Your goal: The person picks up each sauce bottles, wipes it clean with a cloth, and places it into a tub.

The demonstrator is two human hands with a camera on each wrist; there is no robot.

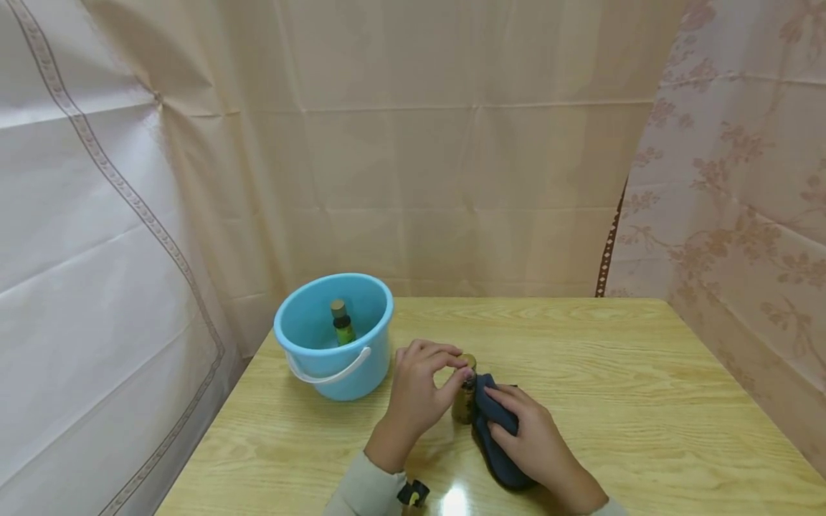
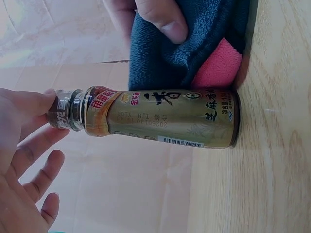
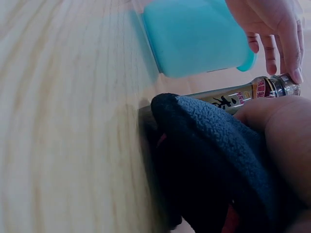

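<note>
A sesame oil bottle [image 2: 155,116] with a gold label stands upright on the table. My left hand [image 1: 418,383] pinches its cap [image 2: 62,110] between thumb and fingers; the other fingers are spread in the left wrist view. In my right hand [image 1: 538,441] is a folded dark blue cloth [image 1: 500,455], gripped between thumb and fingers. The cloth lies against the bottle's right side, and a pink patch [image 2: 221,65] of it shows near the bottle's base. From the right wrist camera, the cloth hides the lower part of the bottle.
A light blue bucket [image 1: 361,376] with a white handle [image 1: 335,374] stands left of my hands. Inside it leans a dark bottle [image 1: 344,331] with a green label and brownish cap. Curtains [image 1: 439,158] hang behind and beside the wooden table [image 1: 645,401].
</note>
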